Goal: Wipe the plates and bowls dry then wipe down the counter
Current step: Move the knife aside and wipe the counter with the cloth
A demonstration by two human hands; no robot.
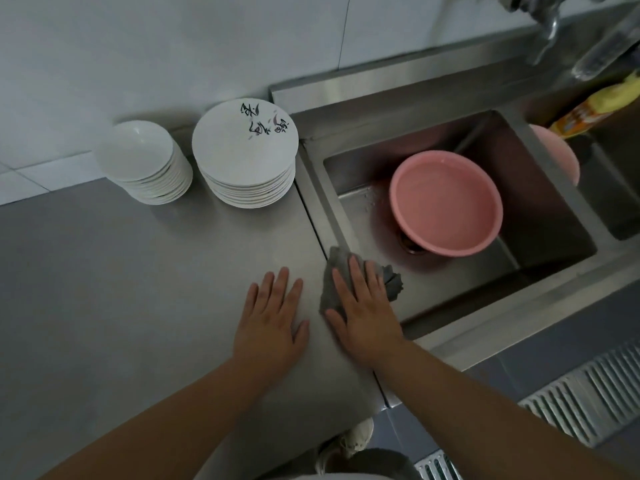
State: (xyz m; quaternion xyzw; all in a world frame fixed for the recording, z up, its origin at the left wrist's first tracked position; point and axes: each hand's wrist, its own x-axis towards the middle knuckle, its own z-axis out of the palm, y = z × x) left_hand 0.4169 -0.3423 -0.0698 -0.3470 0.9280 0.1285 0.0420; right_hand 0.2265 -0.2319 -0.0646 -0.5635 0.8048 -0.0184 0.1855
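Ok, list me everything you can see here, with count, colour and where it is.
bowl stack: one stack, white, on the counter by the wall, left
plate stack: one stack, white, top plate with dark markings, counter beside the left sink
basin: one, pink, in the left sink
second basin: one, pink, partly hidden, right sink
cloth: one, grey, on the left sink's near edge
tap: one, metal, top right
packet: one, yellow and orange, by the right sink's back edge
floor grate: one, grey, lower right
left hand: flat on the counter
right hand: flat, pressing the cloth
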